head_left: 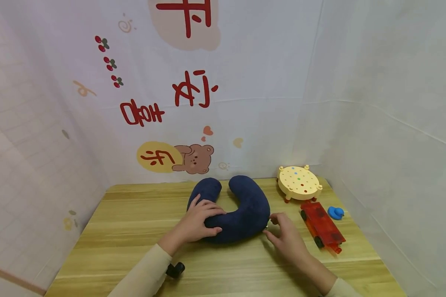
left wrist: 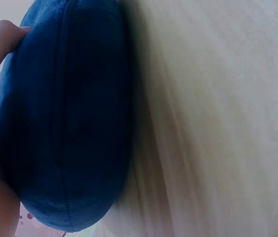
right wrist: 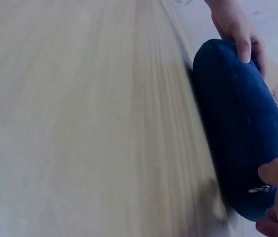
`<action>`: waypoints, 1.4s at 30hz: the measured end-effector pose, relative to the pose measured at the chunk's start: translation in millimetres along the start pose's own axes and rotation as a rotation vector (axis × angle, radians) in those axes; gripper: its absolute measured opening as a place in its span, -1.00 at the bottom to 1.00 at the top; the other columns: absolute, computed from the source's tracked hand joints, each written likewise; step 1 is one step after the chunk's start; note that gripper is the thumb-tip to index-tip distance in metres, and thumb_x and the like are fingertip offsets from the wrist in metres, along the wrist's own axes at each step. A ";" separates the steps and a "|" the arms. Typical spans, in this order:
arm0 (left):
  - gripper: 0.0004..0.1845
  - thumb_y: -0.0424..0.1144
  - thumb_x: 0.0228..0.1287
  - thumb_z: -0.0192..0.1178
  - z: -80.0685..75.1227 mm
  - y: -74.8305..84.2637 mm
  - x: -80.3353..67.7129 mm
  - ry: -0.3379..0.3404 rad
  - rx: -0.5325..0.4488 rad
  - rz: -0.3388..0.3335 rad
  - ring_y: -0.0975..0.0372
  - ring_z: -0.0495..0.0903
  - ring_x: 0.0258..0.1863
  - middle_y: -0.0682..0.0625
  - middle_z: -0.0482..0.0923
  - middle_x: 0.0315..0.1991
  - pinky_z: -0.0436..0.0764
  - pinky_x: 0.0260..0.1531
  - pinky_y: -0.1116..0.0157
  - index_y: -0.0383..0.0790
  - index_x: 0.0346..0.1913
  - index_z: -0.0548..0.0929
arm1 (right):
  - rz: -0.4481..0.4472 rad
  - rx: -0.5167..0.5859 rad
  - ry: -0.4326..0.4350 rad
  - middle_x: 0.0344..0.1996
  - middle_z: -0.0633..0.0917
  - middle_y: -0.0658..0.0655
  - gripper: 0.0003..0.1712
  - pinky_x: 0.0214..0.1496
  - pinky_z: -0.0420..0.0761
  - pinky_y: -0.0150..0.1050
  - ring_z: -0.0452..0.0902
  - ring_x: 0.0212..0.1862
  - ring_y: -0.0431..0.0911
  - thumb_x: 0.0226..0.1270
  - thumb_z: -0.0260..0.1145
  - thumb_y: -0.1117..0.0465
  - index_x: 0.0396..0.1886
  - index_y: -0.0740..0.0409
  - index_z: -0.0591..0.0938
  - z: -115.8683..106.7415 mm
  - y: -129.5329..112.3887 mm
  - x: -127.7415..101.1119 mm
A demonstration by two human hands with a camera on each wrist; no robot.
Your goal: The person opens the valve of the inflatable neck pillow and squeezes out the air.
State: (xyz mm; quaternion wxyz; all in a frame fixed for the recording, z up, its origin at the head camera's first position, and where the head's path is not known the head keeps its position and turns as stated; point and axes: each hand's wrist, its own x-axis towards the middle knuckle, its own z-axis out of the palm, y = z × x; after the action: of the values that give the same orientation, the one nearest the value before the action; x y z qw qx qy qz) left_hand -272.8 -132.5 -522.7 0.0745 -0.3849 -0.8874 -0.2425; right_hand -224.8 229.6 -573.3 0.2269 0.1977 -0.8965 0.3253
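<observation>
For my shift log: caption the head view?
Left hand grips navy neck pillow; right hand touches its zipper end.

Two bare hands, left hand [head_left: 200, 220] and right hand [head_left: 288, 235], with long cream-coloured sleeves [head_left: 145, 274].

A light wooden table [head_left: 134, 222] with long grain carries a dark blue U-shaped neck pillow [head_left: 241, 210] near its middle. Toward the far right corner stands a round cream toy table [head_left: 298, 181], a red toy cart [head_left: 323, 226] just in front, a small blue piece [head_left: 335, 213] beside it
</observation>
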 end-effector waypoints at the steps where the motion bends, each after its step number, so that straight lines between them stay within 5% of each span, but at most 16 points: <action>1: -0.52 0.10 0.40 0.52 -0.5 -0.7 0.2 -0.005 -0.002 0.002 0.14 0.50 0.39 0.21 0.70 0.29 -0.09 0.60 -0.43 0.16 0.33 0.78 | 0.018 0.003 -0.005 -0.07 0.74 0.14 -0.41 0.05 0.75 0.11 0.71 -0.03 0.01 0.12 0.77 0.38 0.10 0.22 0.65 1.2 0.6 -0.5; 12: -0.52 0.10 0.41 0.53 -3.4 -8.8 1.9 -0.034 -0.031 0.014 0.17 0.49 0.40 0.22 0.69 0.29 -0.15 0.62 -0.40 0.16 0.34 0.79 | 0.173 0.059 -0.026 -0.21 0.78 -0.06 -0.52 -0.03 0.80 -0.02 0.81 -0.14 -0.12 0.16 0.68 0.47 -0.09 0.01 0.62 13.6 -3.0 2.3; 20: -0.51 0.10 0.41 0.54 -1.8 -11.2 0.8 -0.025 -0.022 0.025 0.16 0.51 0.40 0.21 0.69 0.29 -0.13 0.62 -0.40 0.16 0.34 0.80 | 0.128 0.057 0.028 -0.30 0.79 -0.10 -0.60 -0.18 0.78 -0.18 0.75 -0.24 -0.21 0.16 0.65 0.50 -0.21 0.00 0.69 14.1 -2.5 -1.6; 27: -0.51 0.09 0.41 0.53 -2.8 -10.3 0.2 -0.028 -0.040 0.019 0.15 0.51 0.40 0.19 0.70 0.29 -0.15 0.62 -0.40 0.14 0.34 0.80 | 0.136 0.130 -0.022 -0.34 0.76 -0.17 -0.66 -0.26 0.72 -0.29 0.66 -0.29 -0.32 0.26 0.62 0.49 -0.21 -0.02 0.74 10.3 2.1 -3.8; 36: -0.50 0.12 0.41 0.53 -2.7 -8.6 -0.8 -0.041 -0.037 0.004 0.18 0.50 0.41 0.21 0.69 0.29 -0.18 0.64 -0.36 0.16 0.35 0.79 | 0.319 0.222 -0.049 -0.50 0.67 -0.15 -0.80 -0.41 0.60 -0.33 0.56 -0.46 -0.30 0.34 0.54 0.44 -0.30 0.09 0.72 13.1 -7.4 -9.1; 42: -0.49 0.11 0.40 0.54 -2.1 -8.9 -0.3 -0.031 -0.027 0.008 0.17 0.50 0.41 0.20 0.70 0.29 -0.16 0.65 -0.36 0.16 0.35 0.79 | 0.367 0.159 -0.060 -0.52 0.61 -0.13 -0.81 -0.39 0.53 -0.32 0.50 -0.47 -0.26 0.36 0.50 0.38 -0.31 0.04 0.66 14.6 -7.6 -10.2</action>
State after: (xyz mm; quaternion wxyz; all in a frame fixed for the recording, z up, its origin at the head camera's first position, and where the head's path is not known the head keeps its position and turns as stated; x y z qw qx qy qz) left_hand -279.1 -139.0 -524.3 0.0566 -0.3930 -0.8836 -0.2483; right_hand -216.7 216.5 -585.1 0.1203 0.0579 -0.8953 0.4251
